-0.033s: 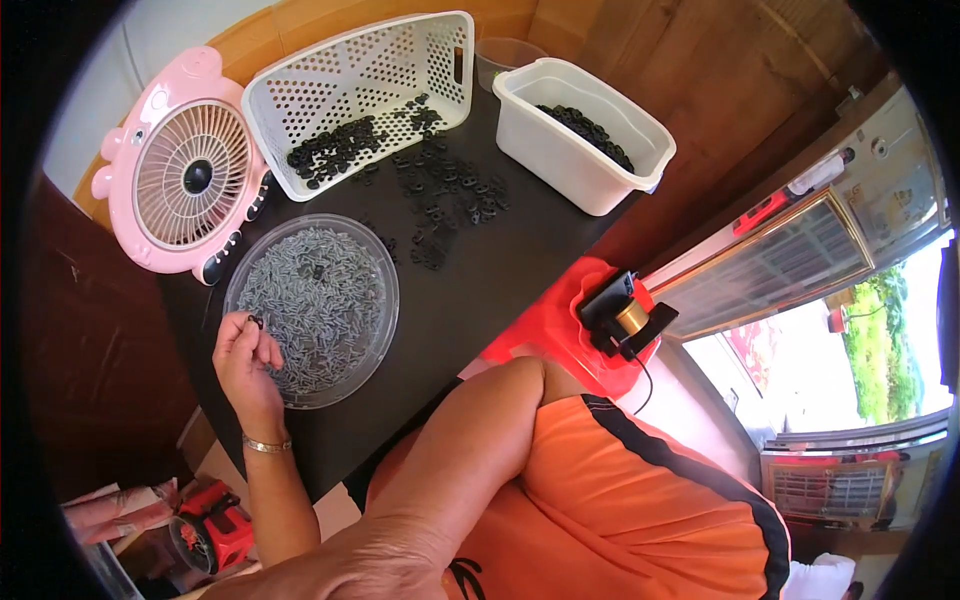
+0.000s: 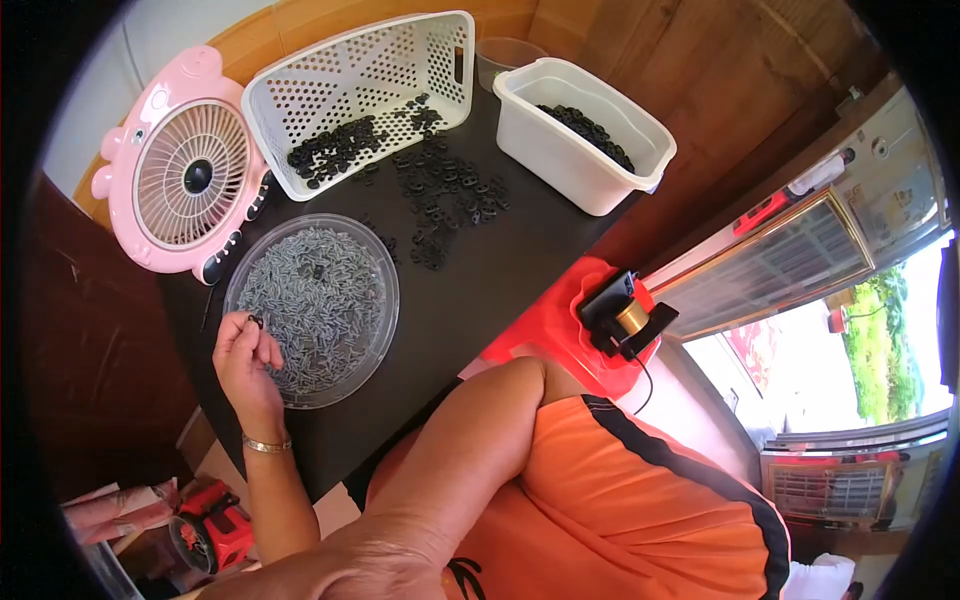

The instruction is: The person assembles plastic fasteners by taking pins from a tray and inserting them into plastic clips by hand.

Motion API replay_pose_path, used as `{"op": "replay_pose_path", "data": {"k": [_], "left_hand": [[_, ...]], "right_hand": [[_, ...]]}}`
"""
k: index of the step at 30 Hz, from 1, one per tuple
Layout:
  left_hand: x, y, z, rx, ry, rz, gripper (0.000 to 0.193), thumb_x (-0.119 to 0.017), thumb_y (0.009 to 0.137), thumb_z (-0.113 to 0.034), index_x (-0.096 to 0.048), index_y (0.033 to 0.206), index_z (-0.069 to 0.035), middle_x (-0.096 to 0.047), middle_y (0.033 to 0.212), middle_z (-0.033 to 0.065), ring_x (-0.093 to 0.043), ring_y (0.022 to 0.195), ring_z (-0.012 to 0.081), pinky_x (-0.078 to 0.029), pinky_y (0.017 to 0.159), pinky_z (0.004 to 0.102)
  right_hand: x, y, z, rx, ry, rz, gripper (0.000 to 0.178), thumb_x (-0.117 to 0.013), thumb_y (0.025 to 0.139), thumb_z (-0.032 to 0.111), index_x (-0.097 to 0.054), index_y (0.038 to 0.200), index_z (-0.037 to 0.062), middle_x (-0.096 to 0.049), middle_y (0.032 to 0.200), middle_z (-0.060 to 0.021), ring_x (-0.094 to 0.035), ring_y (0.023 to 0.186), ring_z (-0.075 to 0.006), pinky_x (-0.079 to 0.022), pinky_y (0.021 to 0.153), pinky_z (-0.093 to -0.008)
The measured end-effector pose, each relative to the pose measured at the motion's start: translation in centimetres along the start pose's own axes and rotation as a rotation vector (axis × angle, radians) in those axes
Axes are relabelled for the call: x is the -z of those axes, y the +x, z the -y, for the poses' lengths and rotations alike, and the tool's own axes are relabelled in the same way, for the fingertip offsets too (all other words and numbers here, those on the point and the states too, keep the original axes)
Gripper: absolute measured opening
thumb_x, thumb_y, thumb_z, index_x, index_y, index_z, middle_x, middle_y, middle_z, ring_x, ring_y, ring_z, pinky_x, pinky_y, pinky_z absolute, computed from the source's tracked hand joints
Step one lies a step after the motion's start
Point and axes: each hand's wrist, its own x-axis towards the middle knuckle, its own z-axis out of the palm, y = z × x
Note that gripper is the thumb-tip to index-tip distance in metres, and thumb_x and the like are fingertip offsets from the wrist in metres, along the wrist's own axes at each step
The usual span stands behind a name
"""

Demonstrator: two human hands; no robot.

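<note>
From my remote feed, I see what looks like a home workspace: wooden wall, pink animal-shaped fan, red plastic stool, and small black parts scattered across a dark table.

No words, labels, brands, numbers or signs can be read on any surface in this view.

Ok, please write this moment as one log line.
left hand: pinches black part; nearest: tub of grey pieces; right fingers: out of view

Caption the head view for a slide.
Left hand pinching a small black piece at a clear tub of grey pins, near a pink fan.
</note>
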Motion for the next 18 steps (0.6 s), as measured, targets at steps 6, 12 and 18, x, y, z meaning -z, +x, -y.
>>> {"op": "replay_pose_path", "data": {"k": [6, 12, 18], "left_hand": [[0.1, 0.3, 0.1, -0.003, 0.001, 0.022, 0.009, -0.048, 0.088, -0.010, -0.052, 0.084, -0.004, -0.038, 0.058, -0.0013, -0.039, 0.050, 0.0082, -0.032, 0.045, 0.0215], [0.8, -0.4, -0.3, -0.005, 0.003, -0.049, 0.007, -0.051, 0.085, -0.008, -0.054, 0.083, -0.002, -0.040, 0.058, -0.0009, -0.039, 0.049, 0.0084, -0.034, 0.044, 0.0232], [-1.0, -1.8, -2.2, -0.057, 0.038, 0.049, 0.009, -0.051, 0.086, -0.009, -0.054, 0.081, -0.002, -0.043, 0.059, 0.0002, -0.043, 0.052, 0.0089, -0.036, 0.049, 0.0226]], "right_hand": [[0.9, -0.6, -0.3, -0.031, 0.082, 0.038, 0.021, -0.052, 0.094, 0.014, -0.060, 0.095, -0.0050, -0.058, 0.093, -0.0160, -0.055, 0.091, -0.0312, -0.046, 0.073, -0.0424], [3.5, -4.0, 2.8, -1.022, 0.306, -0.161, 0.023, -0.048, 0.095, 0.025, -0.052, 0.091, 0.0029, -0.056, 0.079, -0.0023, -0.052, 0.064, -0.0074, -0.042, 0.058, -0.0232], [11.7, -7.9, 9.6, -1.137, -0.782, -0.298, 0.033, -0.040, 0.098, 0.027, -0.048, 0.076, 0.0035, -0.048, 0.064, -0.0030, -0.046, 0.056, -0.0097, -0.039, 0.054, -0.0231]]}}
